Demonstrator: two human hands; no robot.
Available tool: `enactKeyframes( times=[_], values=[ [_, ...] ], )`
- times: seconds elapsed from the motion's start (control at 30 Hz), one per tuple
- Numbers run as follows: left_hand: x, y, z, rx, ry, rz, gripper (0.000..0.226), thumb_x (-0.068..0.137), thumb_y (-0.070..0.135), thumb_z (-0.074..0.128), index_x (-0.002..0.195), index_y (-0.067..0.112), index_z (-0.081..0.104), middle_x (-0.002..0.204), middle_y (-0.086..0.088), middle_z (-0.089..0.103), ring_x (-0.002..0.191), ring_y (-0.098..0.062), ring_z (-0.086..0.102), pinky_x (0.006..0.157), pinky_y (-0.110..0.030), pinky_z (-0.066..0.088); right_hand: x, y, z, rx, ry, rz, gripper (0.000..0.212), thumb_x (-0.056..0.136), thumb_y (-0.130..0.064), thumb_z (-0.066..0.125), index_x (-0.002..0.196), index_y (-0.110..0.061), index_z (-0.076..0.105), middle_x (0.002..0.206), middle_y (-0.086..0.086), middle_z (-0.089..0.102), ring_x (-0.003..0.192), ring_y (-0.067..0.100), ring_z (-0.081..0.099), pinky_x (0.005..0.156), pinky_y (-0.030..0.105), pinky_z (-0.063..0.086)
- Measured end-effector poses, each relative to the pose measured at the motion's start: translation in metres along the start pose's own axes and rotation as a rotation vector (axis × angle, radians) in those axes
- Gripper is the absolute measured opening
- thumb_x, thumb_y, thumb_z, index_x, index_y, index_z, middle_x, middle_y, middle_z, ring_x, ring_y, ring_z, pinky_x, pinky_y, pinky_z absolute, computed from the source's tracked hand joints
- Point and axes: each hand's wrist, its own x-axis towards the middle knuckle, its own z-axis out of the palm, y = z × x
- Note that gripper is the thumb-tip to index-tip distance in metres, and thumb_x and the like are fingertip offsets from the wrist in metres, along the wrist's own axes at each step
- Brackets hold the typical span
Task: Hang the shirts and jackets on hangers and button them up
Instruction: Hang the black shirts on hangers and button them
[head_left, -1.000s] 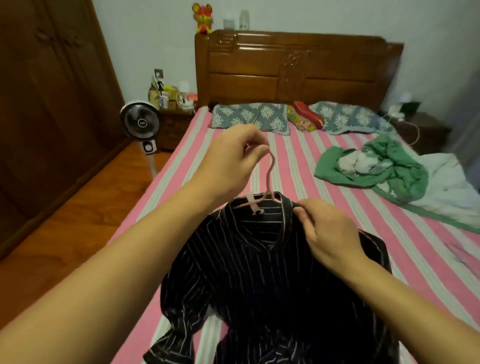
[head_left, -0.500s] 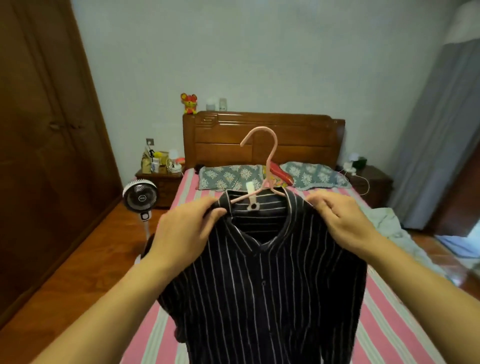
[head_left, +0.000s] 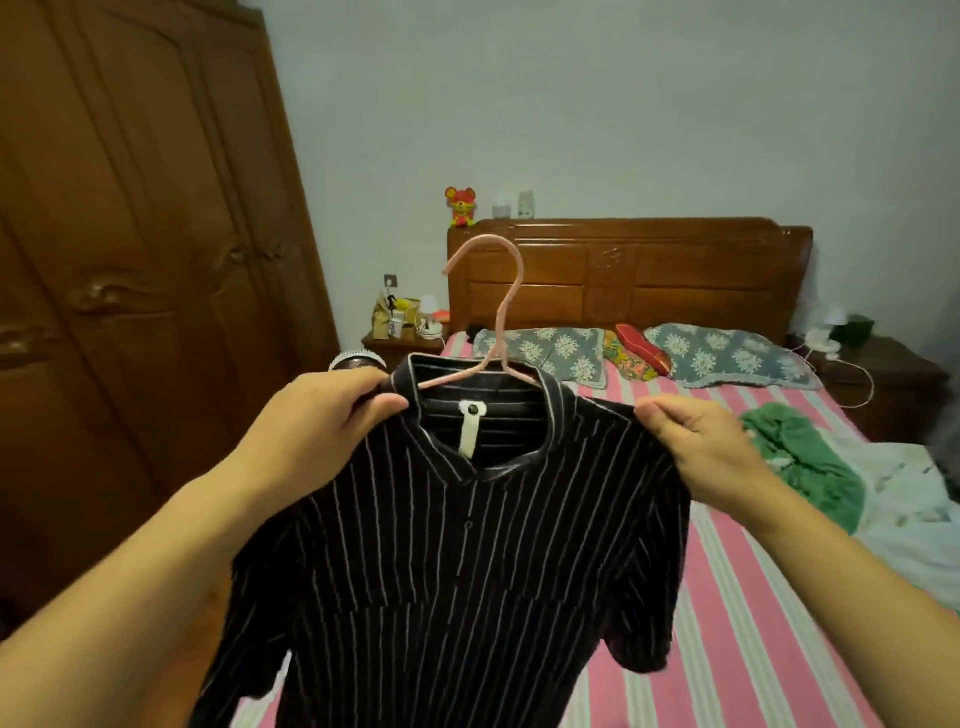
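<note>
Head view: black pinstriped shirt on a pink hanger, held up above the striped bed's left edge
Left hand: pinches the collar's left side
Right hand: pinches the shirt's right shoulder

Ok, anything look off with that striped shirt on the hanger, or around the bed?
The striped shirt hangs crooked: the pink hanger leans left in the collar, with the left hand and right hand pinching the shoulders. On the bed, a green garment lies crumpled, unhung.
</note>
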Motion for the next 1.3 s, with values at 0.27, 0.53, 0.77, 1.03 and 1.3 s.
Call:
enactKeyframes(
  times=[0.27, 0.53, 0.77, 1.03, 1.3],
  values=[
    [-0.029, 0.03, 0.0, 0.189, 0.169, -0.195, 0.037, 0.096, 0.059, 0.044, 0.091, 0.029, 0.065, 0.075, 0.012, 0.066, 0.064, -0.01, 0.061, 0.055, -0.038, 0.05, 0.059, 0.06, -0.01, 0.125, -0.025, 0.173, 0.034, 0.103, -0.047, 0.044, 0.104, -0.019, 0.062, 0.099, -0.002, 0.07, 0.094, 0.02, 0.067, 0.09, 0.043, 0.051],
    [-0.097, 0.014, -0.036, 0.442, 0.211, -0.455, 0.038, 0.095, 0.058, 0.047, 0.091, 0.028, 0.069, 0.072, 0.007, 0.069, 0.064, -0.021, 0.064, 0.056, -0.038, 0.051, 0.03, 0.073, 0.092, 0.247, -0.081, 0.144, 0.02, 0.102, -0.014, 0.054, 0.105, -0.033, 0.062, 0.096, -0.003, 0.069, 0.092, 0.02, 0.067, 0.085, 0.043, 0.055],
    [-0.156, 0.026, -0.073, 0.318, 0.084, -0.309, 0.037, 0.097, 0.045, 0.053, 0.089, 0.016, 0.074, 0.074, 0.007, 0.07, 0.065, -0.014, 0.066, 0.056, -0.04, 0.051, 0.083, 0.032, 0.149, -0.221, -0.271, 0.177, 0.024, 0.104, -0.019, 0.046, 0.098, -0.012, 0.068, 0.104, 0.009, 0.069, 0.098, 0.031, 0.06, 0.078, 0.039, 0.046],
    [-0.221, -0.006, -0.131, 0.342, 0.255, -0.589, 0.034, 0.094, 0.055, 0.061, 0.094, 0.024, 0.076, 0.078, 0.011, 0.073, 0.058, 0.0, 0.06, 0.049, -0.027, 0.043, 0.011, -0.116, 0.238, 0.007, -0.666, -0.6, 0.028, 0.105, -0.035, 0.045, 0.128, -0.028, 0.059, 0.115, -0.017, 0.063, 0.104, -0.001, 0.056, 0.088, 0.021, 0.046],
    [-0.35, -0.052, -0.215, 0.535, 0.32, -0.811, 0.033, 0.104, 0.048, 0.046, 0.134, 0.035, 0.053, 0.126, 0.008, 0.062, 0.103, -0.019, 0.064, 0.08, -0.039, 0.055, 0.033, -0.203, 0.33, 0.03, -0.278, -0.82, 0.015, 0.103, -0.029, 0.045, 0.097, -0.017, 0.051, 0.067, -0.001, 0.058, 0.055, 0.022, 0.053, 0.048, 0.038, 0.04]
  ],
)
